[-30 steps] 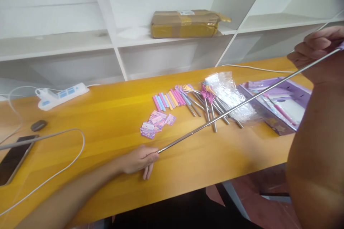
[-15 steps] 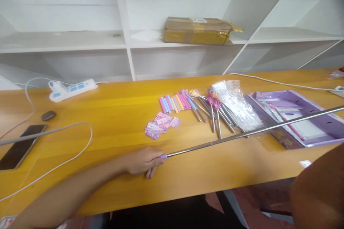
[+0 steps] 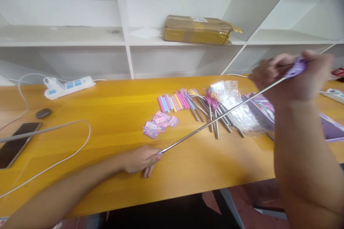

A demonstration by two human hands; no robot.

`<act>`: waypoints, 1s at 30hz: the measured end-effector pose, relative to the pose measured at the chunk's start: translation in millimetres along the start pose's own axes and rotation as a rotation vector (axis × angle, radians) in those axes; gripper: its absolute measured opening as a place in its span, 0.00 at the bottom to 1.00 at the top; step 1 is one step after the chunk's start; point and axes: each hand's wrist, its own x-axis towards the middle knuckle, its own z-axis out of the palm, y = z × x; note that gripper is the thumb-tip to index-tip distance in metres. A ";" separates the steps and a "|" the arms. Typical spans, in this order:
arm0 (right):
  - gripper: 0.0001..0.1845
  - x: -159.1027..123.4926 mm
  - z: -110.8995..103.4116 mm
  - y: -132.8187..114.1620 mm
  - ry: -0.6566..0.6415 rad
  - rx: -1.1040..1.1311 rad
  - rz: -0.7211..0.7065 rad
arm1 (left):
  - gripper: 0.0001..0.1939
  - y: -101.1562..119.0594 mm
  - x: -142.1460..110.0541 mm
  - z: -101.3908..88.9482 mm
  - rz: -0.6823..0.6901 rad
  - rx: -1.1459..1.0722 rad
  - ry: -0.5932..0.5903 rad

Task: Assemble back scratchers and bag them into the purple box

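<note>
An extended telescopic back scratcher (image 3: 206, 125) slants up to the right across the view, its thin metal rod above the table. My left hand (image 3: 142, 159) is closed round its purple handle, of which only the end shows. At the other end, my right hand (image 3: 298, 78), blurred, is closed about the purple claw head. Beneath the rod lie several shorter back scratchers (image 3: 215, 109) with pink, yellow and purple claws. Beside them is a row of pastel handle sleeves (image 3: 172, 102) in pink, blue and yellow. Small printed cards (image 3: 159, 123) lie in a pile in front.
Clear plastic bags (image 3: 236, 109) lie right of the scratchers. A purple box (image 3: 331, 128) is partly hidden by my right arm. To the left are a power strip (image 3: 70, 86), a phone (image 3: 17, 143) and a white cable (image 3: 80, 146). A taped carton (image 3: 197, 30) rests on the shelf.
My right hand has come into view at the upper right, on the claw head. The rod now tilts more steeply, with its whole length in view. My left hand keeps its grip.
</note>
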 end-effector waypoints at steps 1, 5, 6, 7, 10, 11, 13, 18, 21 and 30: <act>0.49 -7.5 12.4 8.4 -0.096 0.018 0.177 | 0.29 -1.3 -0.1 0.8 0.006 -0.002 0.009; 0.48 -61.9 71.4 34.2 -0.379 0.144 0.546 | 0.28 -7.4 -0.4 5.8 0.031 -0.033 0.092; 0.44 -79.9 85.1 37.9 -0.446 0.171 0.517 | 0.28 -8.8 -0.7 6.9 0.034 -0.044 0.108; 0.41 -98.3 97.3 40.5 -0.521 0.185 0.491 | 0.28 -10.0 -1.1 7.8 0.036 -0.059 0.119; 0.39 -147.1 123.3 42.9 -0.633 0.207 0.462 | 0.28 -12.5 -3.6 8.3 0.060 -0.056 0.138; 0.40 -158.7 127.9 42.2 -0.626 0.215 0.453 | 0.28 -12.9 -4.7 8.0 0.077 -0.036 0.141; 0.39 -172.8 131.2 39.5 -0.581 0.218 0.426 | 0.29 -12.8 -6.8 6.8 0.104 0.019 0.139; 0.37 -175.3 120.5 34.7 -0.506 0.202 0.408 | 0.30 -10.6 -7.9 4.3 0.102 0.072 0.116; 0.40 -190.2 117.5 39.0 -0.505 0.175 0.409 | 0.29 -11.4 -5.7 4.7 0.092 0.078 0.133; 0.43 -290.2 130.2 75.1 -0.783 0.355 0.396 | 0.28 -11.8 -3.0 3.3 0.057 0.139 0.146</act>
